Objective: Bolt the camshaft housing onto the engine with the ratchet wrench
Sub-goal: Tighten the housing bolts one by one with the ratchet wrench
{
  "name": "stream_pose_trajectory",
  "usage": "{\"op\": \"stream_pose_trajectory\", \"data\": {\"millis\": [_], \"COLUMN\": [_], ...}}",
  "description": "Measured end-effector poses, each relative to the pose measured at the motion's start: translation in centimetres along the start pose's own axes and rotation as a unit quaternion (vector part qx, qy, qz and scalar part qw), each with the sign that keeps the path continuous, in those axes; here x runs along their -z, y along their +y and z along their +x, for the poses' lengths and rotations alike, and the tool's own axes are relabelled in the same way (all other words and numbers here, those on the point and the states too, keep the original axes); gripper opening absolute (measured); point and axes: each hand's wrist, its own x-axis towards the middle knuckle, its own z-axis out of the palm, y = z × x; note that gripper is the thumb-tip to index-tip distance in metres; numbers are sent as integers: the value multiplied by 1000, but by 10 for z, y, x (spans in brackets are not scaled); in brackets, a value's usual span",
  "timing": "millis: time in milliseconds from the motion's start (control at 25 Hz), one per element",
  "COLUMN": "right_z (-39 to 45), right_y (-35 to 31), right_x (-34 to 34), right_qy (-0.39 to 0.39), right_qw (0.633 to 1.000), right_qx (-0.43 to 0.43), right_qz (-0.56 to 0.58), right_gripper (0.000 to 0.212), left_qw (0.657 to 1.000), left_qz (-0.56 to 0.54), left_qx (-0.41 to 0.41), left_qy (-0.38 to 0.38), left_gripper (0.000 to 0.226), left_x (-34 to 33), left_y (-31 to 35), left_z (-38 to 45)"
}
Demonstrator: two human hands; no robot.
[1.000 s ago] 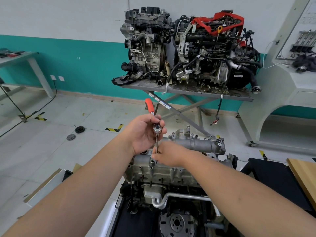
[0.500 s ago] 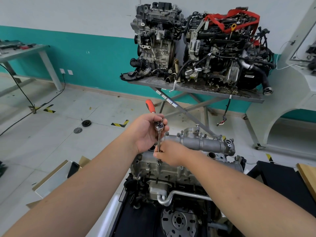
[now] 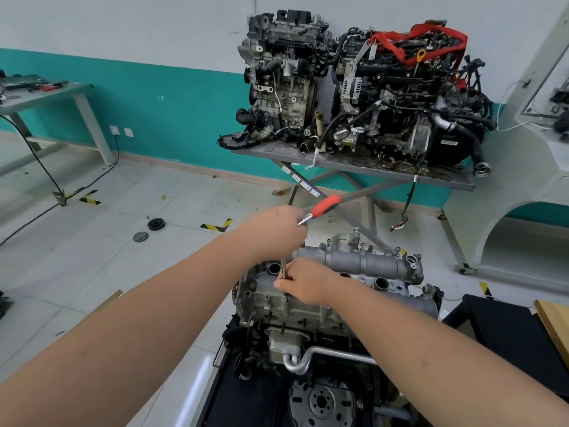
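The grey engine [image 3: 308, 312] stands in front of me with the silver camshaft housing [image 3: 357, 261] on top. My left hand [image 3: 274, 232] grips the ratchet wrench [image 3: 326, 206] near its head; the red handle points up and to the right. A thin extension bar [image 3: 284, 269] runs straight down from the wrench head to a bolt at the housing's near left edge. My right hand [image 3: 304, 283] pinches the lower part of that bar just above the bolt. The wrench head is hidden under my left hand.
Two other engines [image 3: 363, 97] sit on a grey stand table [image 3: 354, 166] by the teal wall. A white cabinet [image 3: 529, 180] is at right, a wooden board [image 3: 554, 318] at the right edge, a workbench [image 3: 46, 97] far left. Pulleys [image 3: 155, 224] and cables lie on the floor.
The red handle has swung clockwise, from pointing up-left to pointing up-right. My left hand turned with it. My right hand stays on the extension bar. The camera tilted slightly.
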Motion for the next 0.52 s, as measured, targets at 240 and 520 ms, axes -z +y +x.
{"op": "stream_pose_trajectory", "data": {"millis": [240,520], "right_z": [-9,-36], "right_y": [4,-22], "right_x": [9,62], "right_qy": [111,338], "right_qw": [973,909], "right_qx": [-14,153], "right_qz": [201,192], "right_gripper": [21,58], "left_qw": [882,920], "left_qz": [223,-238], "left_qx": [-316,-218], "left_qy": [269,222], "left_gripper": [23,31], "left_x": [-28,-58], "left_y": [-32,-28], "left_z": [-15,-29]}}
